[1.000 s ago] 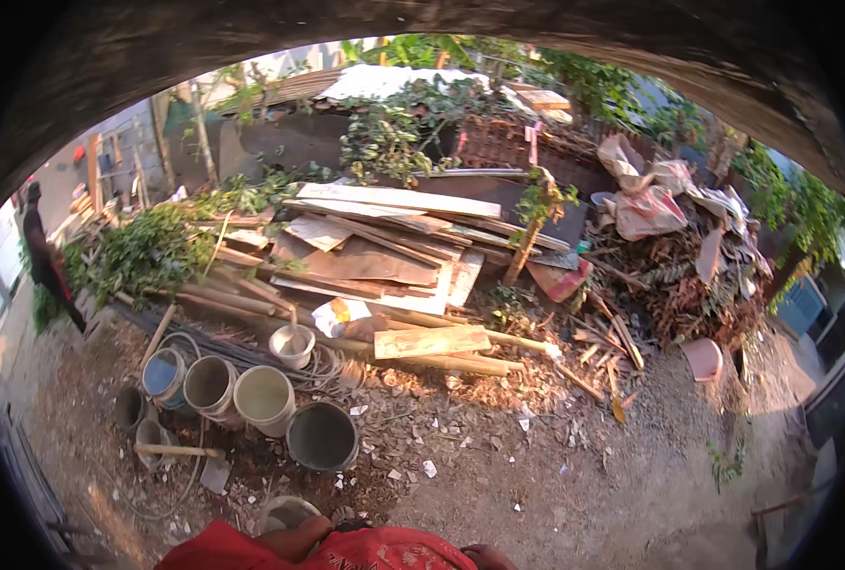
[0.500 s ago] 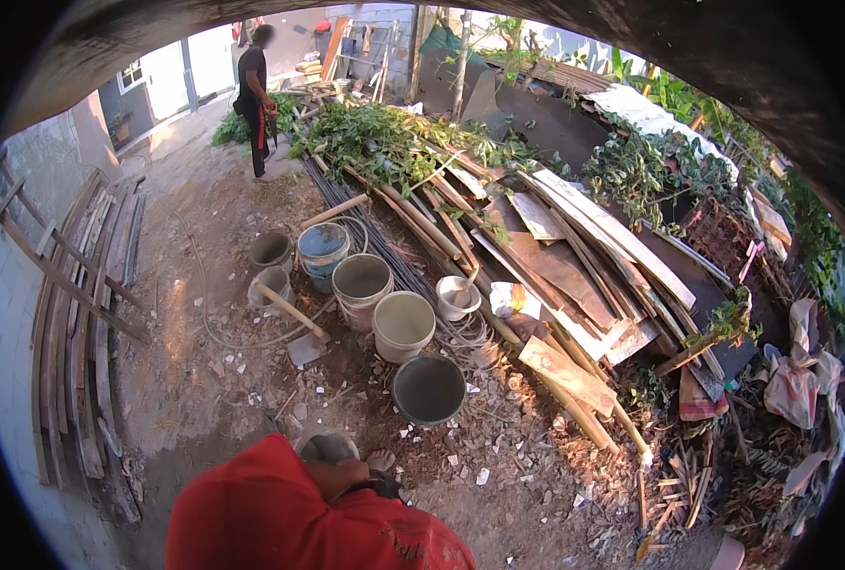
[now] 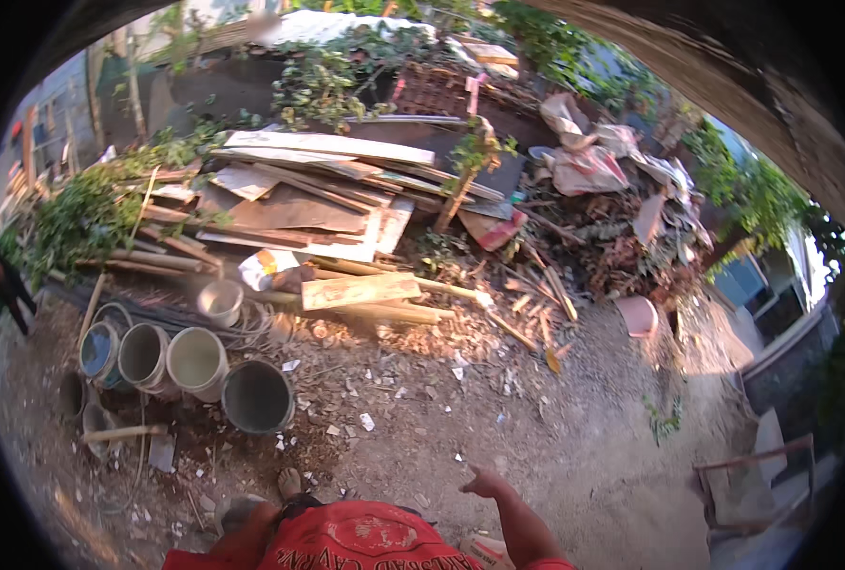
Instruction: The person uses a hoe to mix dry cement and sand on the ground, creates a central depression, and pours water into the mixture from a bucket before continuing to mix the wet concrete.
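Observation:
My right hand (image 3: 484,482) reaches out over the bare ground at the lower middle, its fingers apart and nothing in them. My left forearm (image 3: 248,540) bends across at the lower left, close against my red shirt (image 3: 365,537). The fingers of that hand are hidden. Just beyond the forearm stands a grey bucket (image 3: 236,513), partly covered by it; whether the hand touches it I cannot tell. My bare foot (image 3: 290,482) shows beside the bucket. Below my right hand, a pale bag-like thing (image 3: 484,548) is partly hidden by the shirt.
At left, a dark bucket (image 3: 258,396), a cream bucket (image 3: 197,363) and several others stand in a row near a wooden-handled tool (image 3: 123,433). Planks (image 3: 327,147) and bamboo (image 3: 394,309) are piled beyond. A pink tub (image 3: 638,316) and a wooden frame (image 3: 757,483) lie to the right.
My view has swung right, so the buckets and woodpile sit further left. My right hand and forearm have come into view. The other person is now only partly visible at the left edge.

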The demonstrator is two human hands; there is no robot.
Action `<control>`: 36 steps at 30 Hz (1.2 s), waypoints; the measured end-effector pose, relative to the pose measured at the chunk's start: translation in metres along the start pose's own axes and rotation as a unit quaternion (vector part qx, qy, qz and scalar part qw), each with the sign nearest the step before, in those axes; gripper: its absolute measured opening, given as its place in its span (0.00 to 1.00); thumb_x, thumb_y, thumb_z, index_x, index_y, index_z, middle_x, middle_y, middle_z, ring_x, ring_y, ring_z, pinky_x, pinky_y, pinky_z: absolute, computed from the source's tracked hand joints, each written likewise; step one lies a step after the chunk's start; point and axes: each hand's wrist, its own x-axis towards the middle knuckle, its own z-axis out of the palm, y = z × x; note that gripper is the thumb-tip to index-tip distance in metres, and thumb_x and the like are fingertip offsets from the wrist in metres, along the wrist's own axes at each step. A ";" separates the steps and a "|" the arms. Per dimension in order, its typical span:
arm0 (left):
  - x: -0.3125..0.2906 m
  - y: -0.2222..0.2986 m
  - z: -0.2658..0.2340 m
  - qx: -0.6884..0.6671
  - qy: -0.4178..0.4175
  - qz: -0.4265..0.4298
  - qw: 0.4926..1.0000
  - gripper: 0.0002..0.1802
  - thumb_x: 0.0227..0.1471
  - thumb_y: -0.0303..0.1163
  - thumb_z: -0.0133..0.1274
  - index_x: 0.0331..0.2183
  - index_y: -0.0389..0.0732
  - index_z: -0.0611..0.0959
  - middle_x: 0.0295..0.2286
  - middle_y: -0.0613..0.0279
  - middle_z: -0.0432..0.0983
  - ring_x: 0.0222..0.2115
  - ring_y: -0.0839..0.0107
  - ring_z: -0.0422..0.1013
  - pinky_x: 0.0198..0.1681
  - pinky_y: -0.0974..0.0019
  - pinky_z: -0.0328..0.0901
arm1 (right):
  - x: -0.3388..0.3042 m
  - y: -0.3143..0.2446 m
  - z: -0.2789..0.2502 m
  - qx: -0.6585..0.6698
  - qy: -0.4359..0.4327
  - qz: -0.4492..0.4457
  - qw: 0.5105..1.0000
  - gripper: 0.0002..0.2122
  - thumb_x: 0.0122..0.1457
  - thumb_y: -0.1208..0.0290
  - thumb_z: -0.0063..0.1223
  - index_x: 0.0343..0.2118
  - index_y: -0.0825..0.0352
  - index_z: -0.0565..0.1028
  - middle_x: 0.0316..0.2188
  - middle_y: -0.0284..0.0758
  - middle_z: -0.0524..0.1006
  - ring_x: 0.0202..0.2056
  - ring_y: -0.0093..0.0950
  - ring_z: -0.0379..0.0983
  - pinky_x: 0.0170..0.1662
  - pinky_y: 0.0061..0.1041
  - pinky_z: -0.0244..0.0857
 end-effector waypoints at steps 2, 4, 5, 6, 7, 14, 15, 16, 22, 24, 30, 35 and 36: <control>0.009 0.014 -0.012 0.117 -0.069 -0.018 0.991 0.25 0.49 0.53 0.52 0.38 0.42 0.85 0.37 0.43 0.79 0.41 0.48 0.76 0.44 0.51 0.68 | -0.017 0.050 -0.120 0.136 0.161 0.203 0.956 0.55 0.44 0.49 0.69 0.68 0.68 0.45 0.50 0.52 0.74 0.52 0.45 0.71 0.55 0.37 0.64; 0.029 0.061 -0.008 0.137 -0.101 0.014 0.985 0.25 0.50 0.53 0.52 0.38 0.43 0.85 0.36 0.44 0.79 0.40 0.49 0.75 0.43 0.51 0.67 | -0.086 0.140 -0.227 0.064 0.417 0.308 0.852 0.56 0.45 0.58 0.70 0.68 0.68 0.39 0.40 0.50 0.80 0.44 0.46 0.77 0.49 0.38 0.68; 0.032 0.069 -0.007 0.116 -0.096 -0.004 0.989 0.24 0.50 0.53 0.52 0.37 0.43 0.84 0.36 0.44 0.78 0.39 0.49 0.75 0.42 0.51 0.67 | -0.136 0.166 -0.288 0.098 0.491 0.312 0.808 0.57 0.46 0.60 0.70 0.68 0.70 0.35 0.35 0.50 0.81 0.42 0.45 0.78 0.47 0.37 0.69; 0.032 0.076 -0.008 0.100 -0.089 -0.018 0.991 0.24 0.50 0.53 0.52 0.37 0.43 0.84 0.35 0.45 0.78 0.39 0.50 0.74 0.42 0.52 0.67 | -0.184 0.176 -0.337 -0.022 0.557 0.382 0.737 0.57 0.48 0.62 0.69 0.67 0.69 0.32 0.29 0.48 0.81 0.36 0.45 0.79 0.45 0.37 0.70; 0.032 0.081 -0.010 0.093 -0.087 -0.024 0.992 0.23 0.50 0.53 0.52 0.37 0.43 0.84 0.35 0.45 0.78 0.38 0.51 0.74 0.41 0.52 0.66 | -0.237 0.183 -0.386 -0.087 0.563 0.424 0.704 0.47 0.48 0.60 0.68 0.59 0.67 0.41 0.28 0.44 0.81 0.35 0.43 0.79 0.44 0.40 0.69; 0.034 0.084 -0.009 0.032 -0.081 -0.032 0.996 0.21 0.51 0.52 0.51 0.35 0.45 0.81 0.31 0.50 0.74 0.34 0.55 0.70 0.37 0.55 0.64 | -0.455 0.169 -0.636 -0.551 0.348 0.246 0.717 0.10 0.49 0.61 0.65 0.22 0.59 0.76 0.21 0.33 0.78 0.25 0.33 0.77 0.31 0.37 0.67; 0.035 0.087 0.002 0.025 -0.092 -0.026 0.995 0.20 0.51 0.52 0.51 0.34 0.45 0.81 0.31 0.50 0.74 0.33 0.56 0.70 0.36 0.55 0.64 | -0.466 0.153 -0.659 -0.568 0.348 0.198 0.719 0.10 0.50 0.62 0.64 0.21 0.60 0.75 0.20 0.33 0.78 0.24 0.33 0.77 0.29 0.35 0.67; 0.036 0.093 0.008 0.015 -0.097 -0.020 0.995 0.20 0.51 0.52 0.51 0.34 0.46 0.80 0.30 0.51 0.73 0.32 0.56 0.69 0.36 0.55 0.64 | -0.467 0.137 -0.680 -0.421 0.469 0.261 0.731 0.08 0.51 0.62 0.62 0.28 0.60 0.78 0.20 0.33 0.78 0.24 0.32 0.77 0.28 0.32 0.67; 0.014 0.059 -0.014 -0.025 -0.042 -0.081 0.996 0.18 0.52 0.51 0.51 0.32 0.47 0.78 0.28 0.55 0.70 0.28 0.60 0.66 0.32 0.57 0.62 | -0.248 0.034 -0.544 -0.021 0.635 0.166 0.754 0.30 0.57 0.56 0.54 0.63 0.53 0.64 0.39 0.44 0.81 0.48 0.36 0.76 0.57 0.34 0.64; -0.001 0.029 -0.017 -0.058 -0.015 -0.118 0.991 0.17 0.52 0.51 0.50 0.31 0.47 0.77 0.27 0.56 0.69 0.27 0.61 0.65 0.31 0.58 0.61 | -0.124 -0.010 -0.435 0.140 0.481 0.149 0.853 0.27 0.61 0.53 0.51 0.63 0.52 0.65 0.50 0.49 0.75 0.55 0.42 0.70 0.58 0.39 0.62; -0.017 0.022 -0.015 -0.117 0.009 -0.153 0.981 0.16 0.53 0.51 0.50 0.29 0.49 0.75 0.24 0.59 0.67 0.23 0.65 0.62 0.27 0.60 0.59 | 0.069 -0.053 -0.021 -0.056 -0.061 0.000 0.997 0.31 0.58 0.43 0.50 0.56 0.65 0.72 0.55 0.48 0.72 0.56 0.46 0.67 0.59 0.41 0.61; -0.041 -0.004 -0.043 -0.179 0.059 -0.222 0.957 0.15 0.54 0.50 0.50 0.28 0.50 0.73 0.21 0.63 0.64 0.20 0.68 0.60 0.24 0.62 0.58 | 0.063 -0.226 0.108 0.034 -0.141 -0.141 0.979 0.27 0.57 0.50 0.53 0.57 0.59 0.71 0.52 0.44 0.74 0.53 0.46 0.71 0.55 0.41 0.64; -0.047 -0.017 -0.049 -0.198 0.074 -0.245 0.946 0.15 0.54 0.50 0.49 0.28 0.50 0.73 0.21 0.63 0.64 0.19 0.69 0.59 0.23 0.62 0.57 | 0.043 -0.259 0.097 -0.015 -0.122 -0.204 0.971 0.25 0.56 0.52 0.54 0.55 0.57 0.73 0.50 0.43 0.76 0.51 0.45 0.72 0.53 0.41 0.65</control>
